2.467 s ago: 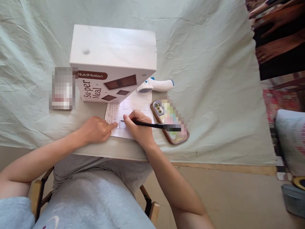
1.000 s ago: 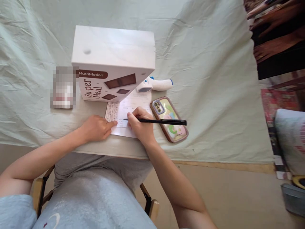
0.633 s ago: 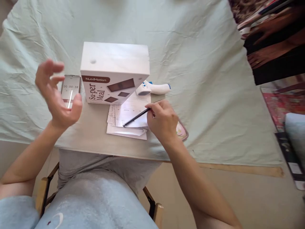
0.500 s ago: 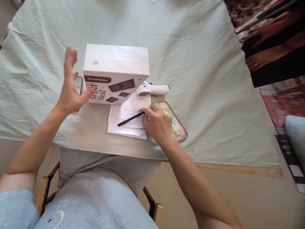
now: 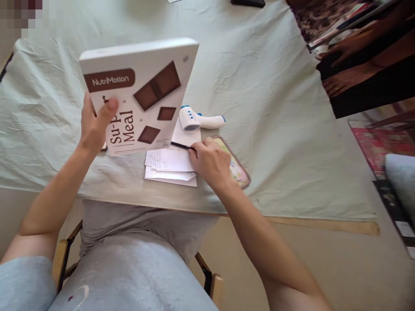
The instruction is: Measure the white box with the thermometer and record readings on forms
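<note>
- Above the left half of the desk (image 5: 285, 142), set back from its near edge, a white box (image 5: 141, 97) marked "NutriMotion" and "Su-per Meal" is held tilted, its printed front towards the wearer; it looks raised off the cloth.
- The left hand (image 5: 92, 129) grips the box by its left side, thumb pressed on the front, the other fingers mostly hidden behind.
- Near the middle of the desk's near edge, the right hand (image 5: 212, 162) has its fingers closed around a black pen (image 5: 181, 145), which points left; the pen's other end reaches the box's lower right corner in this view, so its tip cannot be made out.
- Under and beside that hand lies a stack of papers (image 5: 171, 164) with small writing on the left, some sheets overlapping, the lowest one nearest the desk's near edge.
- A white-and-blue thermometer gun (image 5: 202, 120) lies farther from the near edge, just right of the box, its handle pointing to the desk's right edge.
- A phone in a colourful case (image 5: 238, 166) lies to the right of the right hand, which partly covers it.
- Past the desk's right edge are another person's hands (image 5: 353, 77), well apart from these things.
</note>
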